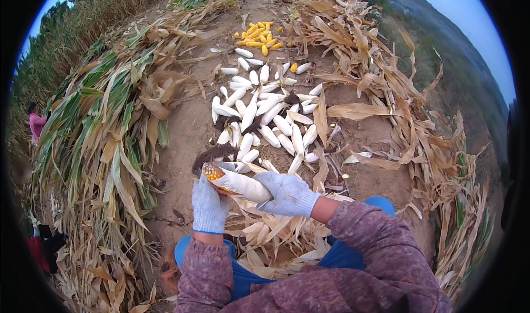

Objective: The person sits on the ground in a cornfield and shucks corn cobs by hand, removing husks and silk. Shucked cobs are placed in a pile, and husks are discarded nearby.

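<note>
Two gloved hands, left hand (210, 205) and right hand (287, 194), clamp one pale-husked yellow corn cob (234, 181); advise firm base grip, peeling husk downward from exposed tip

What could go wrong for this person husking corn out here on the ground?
The left hand pinches the ear of corn only at its exposed tip, so it might twist loose as the right hand pulls at the husk. Loose dry husks pile up around the knees and could bury a dropped ear. The husked yellow cobs lie on bare dirt, where they may pick up soil.
</note>
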